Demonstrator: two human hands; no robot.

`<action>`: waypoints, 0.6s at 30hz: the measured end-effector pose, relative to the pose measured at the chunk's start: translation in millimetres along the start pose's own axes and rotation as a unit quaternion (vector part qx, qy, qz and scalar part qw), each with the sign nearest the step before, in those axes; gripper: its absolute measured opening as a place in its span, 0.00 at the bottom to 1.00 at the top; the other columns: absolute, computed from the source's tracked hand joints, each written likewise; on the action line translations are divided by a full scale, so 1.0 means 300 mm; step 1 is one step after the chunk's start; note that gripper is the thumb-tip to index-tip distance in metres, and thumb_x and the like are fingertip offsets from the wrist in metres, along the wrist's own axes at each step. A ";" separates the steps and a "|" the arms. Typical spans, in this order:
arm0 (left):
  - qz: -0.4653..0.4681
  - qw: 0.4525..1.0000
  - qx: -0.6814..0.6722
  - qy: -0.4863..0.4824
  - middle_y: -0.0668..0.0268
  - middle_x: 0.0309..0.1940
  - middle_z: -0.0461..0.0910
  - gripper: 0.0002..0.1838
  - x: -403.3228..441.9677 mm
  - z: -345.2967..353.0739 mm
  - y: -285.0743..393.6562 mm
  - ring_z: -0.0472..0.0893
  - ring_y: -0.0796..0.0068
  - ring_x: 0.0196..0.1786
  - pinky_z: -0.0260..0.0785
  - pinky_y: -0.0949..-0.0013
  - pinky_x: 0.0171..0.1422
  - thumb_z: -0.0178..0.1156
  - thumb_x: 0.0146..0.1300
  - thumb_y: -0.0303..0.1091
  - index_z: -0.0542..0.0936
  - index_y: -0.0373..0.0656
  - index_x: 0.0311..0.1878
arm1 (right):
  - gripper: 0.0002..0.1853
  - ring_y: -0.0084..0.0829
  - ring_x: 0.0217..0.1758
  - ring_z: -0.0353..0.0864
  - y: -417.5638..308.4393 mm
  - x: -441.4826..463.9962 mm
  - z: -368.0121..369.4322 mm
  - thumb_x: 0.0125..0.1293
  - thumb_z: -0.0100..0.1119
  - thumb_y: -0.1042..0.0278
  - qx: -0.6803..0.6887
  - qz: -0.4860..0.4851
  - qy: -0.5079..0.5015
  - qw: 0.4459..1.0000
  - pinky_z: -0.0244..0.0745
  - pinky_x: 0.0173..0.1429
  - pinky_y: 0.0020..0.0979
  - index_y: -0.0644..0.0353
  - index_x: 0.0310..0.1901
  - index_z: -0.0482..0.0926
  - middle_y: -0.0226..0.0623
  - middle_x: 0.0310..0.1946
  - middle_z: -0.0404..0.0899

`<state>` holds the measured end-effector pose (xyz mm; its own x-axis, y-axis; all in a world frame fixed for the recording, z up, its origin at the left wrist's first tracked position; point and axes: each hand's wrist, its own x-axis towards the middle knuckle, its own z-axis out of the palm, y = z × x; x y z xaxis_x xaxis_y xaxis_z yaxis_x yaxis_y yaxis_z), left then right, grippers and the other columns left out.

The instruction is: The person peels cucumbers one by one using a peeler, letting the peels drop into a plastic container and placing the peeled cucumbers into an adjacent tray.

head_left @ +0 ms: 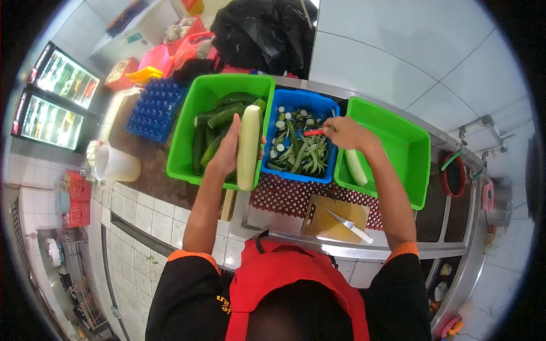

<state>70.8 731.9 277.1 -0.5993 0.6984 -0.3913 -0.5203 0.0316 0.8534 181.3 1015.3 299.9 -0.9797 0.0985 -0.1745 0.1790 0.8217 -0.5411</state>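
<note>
My left hand (pixel 227 149) is closed around a peeled, pale green zucchini (pixel 248 150), held upright over the left green tub (pixel 177 153). Dark unpeeled zucchini (pixel 224 116) lie in that tub. My right hand (pixel 347 134) grips a peeler with a red handle (pixel 314 132) above the right edge of the blue crate (pixel 298 178); its blade is hard to make out. Green peel strips (pixel 304 153) and round cut ends fill the crate's bottom. In the right green tub (pixel 398 153) lies another peeled zucchini (pixel 356 167), partly behind my right forearm.
Before the crate, a knife (pixel 350 226) with a white handle rests on a yellowish cutting board (pixel 324 219). Blue egg trays (pixel 153 111) and a white bucket (pixel 116 163) stand to the left. A dark red pot (pixel 453 175) sits at the far right.
</note>
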 end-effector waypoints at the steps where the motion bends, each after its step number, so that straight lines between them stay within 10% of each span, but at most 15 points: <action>1: -0.010 0.998 -0.065 -0.004 0.64 0.33 0.77 0.36 0.012 0.006 -0.003 0.79 0.70 0.29 0.75 0.65 0.35 0.37 0.67 0.69 0.72 0.42 0.51 | 0.13 0.51 0.44 0.78 -0.018 -0.015 0.008 0.68 0.50 0.64 -0.001 0.033 -0.004 0.999 0.72 0.46 0.44 0.58 0.50 0.77 0.51 0.38 0.80; 4: -0.006 0.993 -0.119 -0.015 0.60 0.36 0.75 0.39 0.052 -0.010 -0.059 0.80 0.66 0.29 0.76 0.62 0.34 0.42 0.62 0.72 0.71 0.39 0.49 | 0.13 0.54 0.44 0.77 -0.056 -0.064 0.205 0.69 0.47 0.68 0.060 -0.046 0.343 0.936 0.71 0.47 0.47 0.65 0.50 0.74 0.56 0.39 0.79; 6: 0.028 0.978 -0.205 0.023 0.56 0.36 0.76 0.38 0.062 0.030 -0.070 0.80 0.61 0.33 0.76 0.59 0.39 0.42 0.64 0.70 0.72 0.37 0.48 | 0.14 0.55 0.46 0.76 -0.047 -0.161 0.354 0.69 0.45 0.72 0.034 -0.064 0.257 0.964 0.70 0.48 0.49 0.67 0.53 0.71 0.61 0.41 0.76; 8: 0.046 0.949 -0.312 -0.009 0.53 0.35 0.77 0.36 0.061 0.043 -0.077 0.80 0.57 0.37 0.75 0.56 0.45 0.42 0.66 0.66 0.73 0.36 0.47 | 0.17 0.60 0.43 0.77 -0.024 -0.235 0.402 0.66 0.43 0.76 0.029 0.027 -0.116 0.992 0.72 0.43 0.53 0.69 0.56 0.66 0.62 0.42 0.75; 10: 0.063 0.930 -0.349 -0.095 0.54 0.36 0.77 0.33 0.065 0.035 -0.092 0.79 0.54 0.41 0.74 0.52 0.49 0.42 0.68 0.63 0.73 0.36 0.47 | 0.17 0.62 0.39 0.77 -0.088 -0.284 0.453 0.63 0.45 0.77 0.057 0.000 0.143 0.988 0.72 0.41 0.55 0.71 0.54 0.66 0.63 0.38 0.75; 18: 0.023 0.960 -0.279 -0.012 0.62 0.34 0.77 0.31 0.082 0.083 -0.130 0.77 0.68 0.33 0.75 0.60 0.37 0.41 0.68 0.64 0.72 0.44 0.52 | 0.15 0.61 0.39 0.77 -0.104 -0.281 0.441 0.67 0.45 0.73 0.058 0.082 0.103 0.990 0.72 0.41 0.52 0.63 0.55 0.67 0.63 0.38 0.76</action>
<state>91.5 765.5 242.9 -0.6193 0.7060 -0.3436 -0.7423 -0.3838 0.5493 270.2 906.9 222.7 -0.9323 0.3466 -0.1033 0.3341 0.7160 -0.6130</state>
